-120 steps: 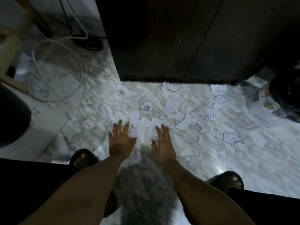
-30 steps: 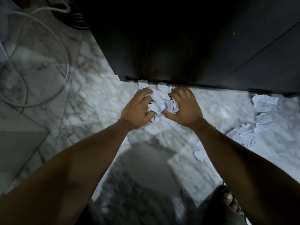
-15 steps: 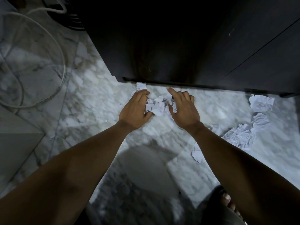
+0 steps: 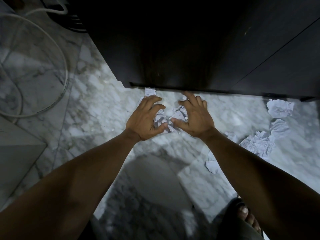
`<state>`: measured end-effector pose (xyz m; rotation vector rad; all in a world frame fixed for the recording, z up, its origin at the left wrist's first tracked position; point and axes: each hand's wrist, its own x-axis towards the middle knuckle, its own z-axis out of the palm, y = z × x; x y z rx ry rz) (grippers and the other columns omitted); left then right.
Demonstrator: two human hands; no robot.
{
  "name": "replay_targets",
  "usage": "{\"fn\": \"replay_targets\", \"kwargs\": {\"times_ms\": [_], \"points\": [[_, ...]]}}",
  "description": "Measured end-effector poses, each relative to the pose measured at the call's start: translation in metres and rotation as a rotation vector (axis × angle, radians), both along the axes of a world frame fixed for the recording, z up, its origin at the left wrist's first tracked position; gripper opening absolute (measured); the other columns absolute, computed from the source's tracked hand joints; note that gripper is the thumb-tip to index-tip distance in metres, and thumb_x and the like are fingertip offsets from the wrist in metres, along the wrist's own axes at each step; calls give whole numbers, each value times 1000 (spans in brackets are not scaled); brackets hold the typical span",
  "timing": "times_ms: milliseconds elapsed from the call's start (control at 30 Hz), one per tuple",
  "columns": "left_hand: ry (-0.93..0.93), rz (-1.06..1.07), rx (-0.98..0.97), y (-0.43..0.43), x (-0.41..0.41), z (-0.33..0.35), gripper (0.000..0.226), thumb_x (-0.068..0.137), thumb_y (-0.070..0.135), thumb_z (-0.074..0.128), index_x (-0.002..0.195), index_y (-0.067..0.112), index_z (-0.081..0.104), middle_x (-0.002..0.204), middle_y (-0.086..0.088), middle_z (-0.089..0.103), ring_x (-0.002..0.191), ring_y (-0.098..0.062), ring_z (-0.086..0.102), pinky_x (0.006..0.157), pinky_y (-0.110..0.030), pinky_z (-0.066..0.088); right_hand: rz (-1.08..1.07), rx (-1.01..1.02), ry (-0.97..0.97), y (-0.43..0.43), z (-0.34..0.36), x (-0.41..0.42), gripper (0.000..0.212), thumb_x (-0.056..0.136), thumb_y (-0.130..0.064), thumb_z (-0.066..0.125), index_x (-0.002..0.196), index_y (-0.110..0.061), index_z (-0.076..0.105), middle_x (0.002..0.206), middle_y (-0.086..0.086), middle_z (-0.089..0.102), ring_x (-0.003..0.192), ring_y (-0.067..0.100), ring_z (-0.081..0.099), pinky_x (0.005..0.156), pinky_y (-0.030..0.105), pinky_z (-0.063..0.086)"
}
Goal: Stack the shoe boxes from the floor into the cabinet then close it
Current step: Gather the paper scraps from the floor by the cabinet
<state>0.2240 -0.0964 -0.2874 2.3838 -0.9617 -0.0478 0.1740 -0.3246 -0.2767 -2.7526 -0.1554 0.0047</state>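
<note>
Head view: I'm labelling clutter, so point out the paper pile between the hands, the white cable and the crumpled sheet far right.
paper pile (image 4: 180,113), head view, its crumpled middle.
white cable (image 4: 66,75), head view, right bend of its loop.
crumpled sheet (image 4: 279,108), head view, its centre.

Dark cabinet (image 4: 199,45) w/ doors closed

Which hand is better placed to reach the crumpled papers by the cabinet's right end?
Probably the right hand: the crumpled papers lie on its side of the floor; the left hand, curled round the gathered scraps, would have to cross over.
</note>
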Motion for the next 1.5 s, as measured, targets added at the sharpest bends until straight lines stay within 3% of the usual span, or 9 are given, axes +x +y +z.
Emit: {"fn": "replay_targets", "kwargs": {"times_ms": [100, 233, 500, 667, 767, 867, 1067, 1267, 1500], "points": [[-27, 9, 43, -2, -1, 1, 88, 74, 83, 56, 118, 7, 65, 136, -8, 56, 134, -29, 44, 115, -44, 34, 7, -21, 4, 1, 1, 1, 87, 70, -86, 52, 125, -18, 56, 133, -3, 48, 111, 22, 45, 94, 39, 33], [-43, 39, 79, -4, -2, 3, 94, 63, 88, 63, 117, 10, 64, 135, -5, 56, 134, -26, 44, 116, -41, 32, -27, -38, -65, 1, -5, 3, 62, 85, -71, 54, 114, -17, 59, 118, 0, 51, 104, 23, 46, 90, 38, 37], [-25, 93, 28, -5, -2, 2, 43, 81, 37, 66, 114, 9, 64, 129, -6, 59, 128, -26, 50, 108, -43, 41, -83, -160, -136, 5, -7, 0, 29, 95, -43, 55, 95, -14, 59, 100, 6, 53, 96, 27, 45, 89, 42, 35], [-14, 70, 24, -4, -5, 7, 50, 82, 14, 58, 132, 11, 58, 129, -10, 56, 123, -27, 50, 107, -38, 43, -80, -69, -123, 5, -5, 0, 19, 93, -28, 58, 104, -12, 60, 108, 6, 55, 100, 26, 50, 90, 38, 38], [-42, 37, 47, -4, -6, 6, 51, 82, 1, 50, 130, 13, 61, 130, -12, 56, 125, -30, 49, 106, -39, 43, -38, -17, -67, 4, -2, 0, 44, 86, -12, 56, 130, -16, 55, 127, 3, 52, 110, 24, 47, 93, 39, 38], [-85, -10, 68, -1, -6, 3, 42, 83, 3, 39, 108, 13, 71, 126, -9, 63, 127, -33, 49, 106, -45, 45, 14, -13, -44, 3, -1, -1, 55, 76, 3, 56, 126, -19, 60, 122, 2, 54, 106, 26, 46, 88, 40, 36], [-28, -2, 67, -2, -4, 7, 32, 91, 31, 49, 98, 7, 69, 118, -8, 65, 126, -30, 50, 107, -45, 41, -8, 25, -21, 0, -1, 2, 25, 88, -22, 51, 109, -14, 62, 109, 4, 53, 99, 25, 47, 88, 41, 41], [39, 56, 119, -2, -3, 7, 52, 106, 37, 24, 104, 6, 66, 115, -10, 62, 120, -28, 50, 107, -43, 39, 48, 70, -30, -3, 1, 1, 54, 86, -64, 46, 99, -13, 58, 104, 2, 49, 95, 19, 41, 86, 34, 34], [99, 177, 71, -4, -6, 7, 54, 94, 5, 48, 147, 13, 44, 137, -11, 52, 123, -27, 49, 101, -40, 50, 7, 112, -74, -2, -1, 1, 34, 101, -25, 32, 118, -13, 59, 113, 3, 55, 99, 24, 47, 88, 41, 40]]}}
